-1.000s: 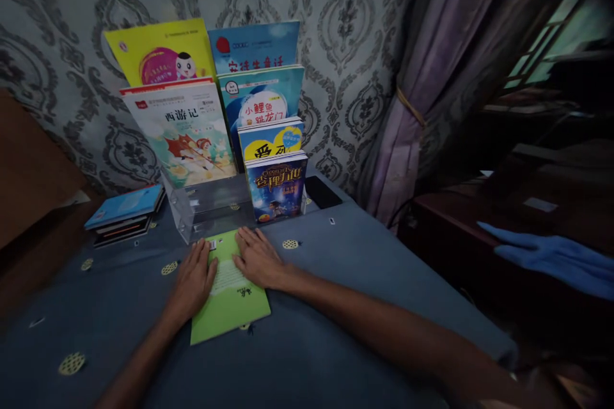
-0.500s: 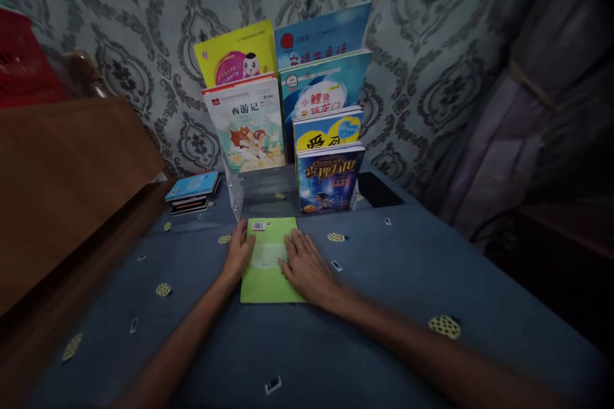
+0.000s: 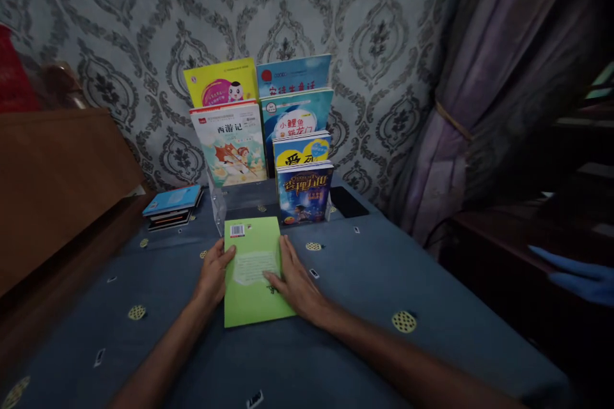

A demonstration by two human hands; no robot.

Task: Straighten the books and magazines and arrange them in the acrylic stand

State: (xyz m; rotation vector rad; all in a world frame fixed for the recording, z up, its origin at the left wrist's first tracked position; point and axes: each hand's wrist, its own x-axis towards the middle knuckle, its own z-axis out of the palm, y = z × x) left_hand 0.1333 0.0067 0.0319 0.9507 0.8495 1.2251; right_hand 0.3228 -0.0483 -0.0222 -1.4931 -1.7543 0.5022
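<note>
At the front of the counter (image 3: 364,345), under a dark blue cloth printed with yellow pineapples, I see a bright green, thin rectangular book (image 3: 252,297), back cover and barcode upward, between the two bare hands. The left hand (image 3: 211,275) pinches its left edge, thumb on the cover and fingers curled at the side; the right hand (image 3: 300,284) takes the opposite edge, thumb flat on the cover, fingers extended and close together. I judge that this two-sided hold steadies the book and squares it to the body. Behind it, a clear plastic tiered stand (image 3: 218,211) carries upright books in two stepped columns, among them a white-covered book (image 3: 230,153) and a dark blue glossy book (image 3: 304,195); the steps presumably leave each title readable. To the left lies a low stack of blue-topped books (image 3: 173,200). Hidden from me are the undersides of both grips, so I cannot tell whether the green book's lower edge touches the cloth. The rear covers are partly masked by those in front; a blue glove-like shape (image 3: 582,273) is cut off at the right, where shadow obscures the rest.
</note>
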